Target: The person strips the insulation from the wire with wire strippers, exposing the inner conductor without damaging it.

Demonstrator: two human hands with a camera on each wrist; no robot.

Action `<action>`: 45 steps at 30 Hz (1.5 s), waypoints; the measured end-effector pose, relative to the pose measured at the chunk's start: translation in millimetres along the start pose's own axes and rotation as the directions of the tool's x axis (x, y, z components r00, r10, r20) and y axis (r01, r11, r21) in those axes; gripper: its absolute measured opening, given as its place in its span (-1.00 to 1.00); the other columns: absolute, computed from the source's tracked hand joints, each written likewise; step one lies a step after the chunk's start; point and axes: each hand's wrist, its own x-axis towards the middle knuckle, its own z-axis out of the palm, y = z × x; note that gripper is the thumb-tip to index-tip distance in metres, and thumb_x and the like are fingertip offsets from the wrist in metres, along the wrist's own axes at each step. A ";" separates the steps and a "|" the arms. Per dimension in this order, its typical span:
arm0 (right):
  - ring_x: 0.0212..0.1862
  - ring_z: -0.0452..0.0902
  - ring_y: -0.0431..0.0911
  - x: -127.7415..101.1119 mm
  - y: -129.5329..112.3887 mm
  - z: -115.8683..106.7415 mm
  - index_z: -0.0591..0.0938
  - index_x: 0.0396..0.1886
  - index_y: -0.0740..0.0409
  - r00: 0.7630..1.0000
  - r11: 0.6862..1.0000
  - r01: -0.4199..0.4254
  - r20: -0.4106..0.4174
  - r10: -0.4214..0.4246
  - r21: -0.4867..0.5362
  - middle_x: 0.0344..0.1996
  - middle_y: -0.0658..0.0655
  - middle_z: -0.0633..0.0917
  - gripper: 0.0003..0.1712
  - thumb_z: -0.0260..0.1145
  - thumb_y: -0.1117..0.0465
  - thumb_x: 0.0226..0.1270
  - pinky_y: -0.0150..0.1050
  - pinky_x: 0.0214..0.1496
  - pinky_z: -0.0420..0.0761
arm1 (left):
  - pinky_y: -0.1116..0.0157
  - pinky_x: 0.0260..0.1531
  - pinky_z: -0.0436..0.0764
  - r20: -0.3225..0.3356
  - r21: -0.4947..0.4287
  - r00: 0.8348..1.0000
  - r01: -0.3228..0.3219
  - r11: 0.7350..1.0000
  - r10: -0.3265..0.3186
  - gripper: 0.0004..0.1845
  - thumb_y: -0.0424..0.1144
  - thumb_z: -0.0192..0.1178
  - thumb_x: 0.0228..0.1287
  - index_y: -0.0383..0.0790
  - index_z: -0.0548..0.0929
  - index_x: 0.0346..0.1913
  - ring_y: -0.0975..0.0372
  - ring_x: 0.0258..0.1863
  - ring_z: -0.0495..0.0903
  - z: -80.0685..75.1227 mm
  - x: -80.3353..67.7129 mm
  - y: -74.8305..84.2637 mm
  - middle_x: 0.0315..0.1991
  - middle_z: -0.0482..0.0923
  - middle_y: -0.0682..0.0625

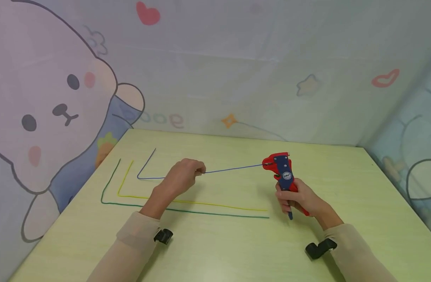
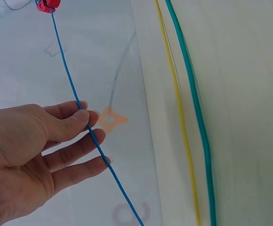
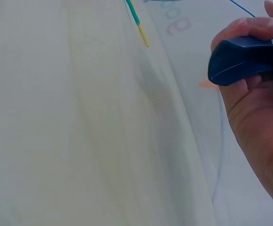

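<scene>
Mid-table, the left hand (image 1: 181, 178) pinches the blue wire (image 1: 233, 169) between thumb and fingertips, holding it taut above the table (image 1: 236, 250). At three o'clock from it, the right hand (image 1: 300, 199) wraps its fingers round the handles of the stripper (image 1: 282, 170), whose red head has the wire's end in its mouth. The step in hand looks like stripping that end; the next move probably calls for a firm squeeze while the left hand keeps the wire steady. Yellow wire (image 1: 201, 203) and green wire (image 1: 208, 212) lie at six o'clock.

Bright even light, soft shadows, slight blur
</scene>
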 end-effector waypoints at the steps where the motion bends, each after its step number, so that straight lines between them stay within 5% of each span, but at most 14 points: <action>1: -0.62 0.36 0.10 0.0 0.1 -0.2 0.31 -0.26 0.39 1.000 1.000 0.010 0.012 -0.010 0.001 -0.61 0.28 0.36 -0.94 -0.04 0.43 0.34 -0.09 -0.53 0.53 | 0.33 -0.34 0.52 0.000 0.001 1.000 0.001 1.000 -0.001 -0.82 -0.48 0.19 0.13 -0.15 0.67 -0.28 0.25 -0.31 0.56 0.0 -0.1 -0.1 -0.31 0.62 0.05; 22: -0.53 0.38 0.14 -1.1 0.7 -4.4 0.27 -0.19 0.44 0.995 0.991 0.036 0.085 -0.047 0.127 -0.53 0.31 0.36 -0.91 -0.09 0.48 0.33 -0.09 -0.40 0.54 | 0.35 -0.33 0.51 0.014 0.008 1.000 -0.028 1.000 0.027 -0.80 -0.49 0.16 0.15 -0.13 0.67 -0.29 0.27 -0.30 0.56 -0.6 -1.6 -1.5 -0.29 0.62 0.04; 39: -0.66 0.32 0.08 -2.5 -2.5 -1.2 0.31 -0.30 0.38 1.000 0.999 -0.011 0.028 0.010 0.032 -0.65 0.28 0.33 -0.95 -0.07 0.43 0.36 -0.14 -0.56 0.51 | 0.34 -0.31 0.51 0.021 -0.012 1.000 -0.009 1.000 0.010 -0.79 -0.49 0.15 0.16 -0.14 0.67 -0.26 0.27 -0.28 0.56 -2.1 -1.5 -1.0 -0.28 0.62 0.04; 45: -0.76 0.13 0.07 -3.1 -3.6 -2.4 0.28 -0.33 0.35 1.000 1.000 0.005 0.002 -0.005 0.024 -0.73 0.21 0.23 -0.94 -0.09 0.42 0.37 -0.16 -0.73 0.39 | 0.34 -0.34 0.51 0.032 -0.004 0.999 -0.006 1.000 0.006 -0.80 -0.49 0.17 0.14 -0.13 0.67 -0.27 0.26 -0.29 0.56 -0.3 -0.7 -1.3 -0.29 0.62 0.06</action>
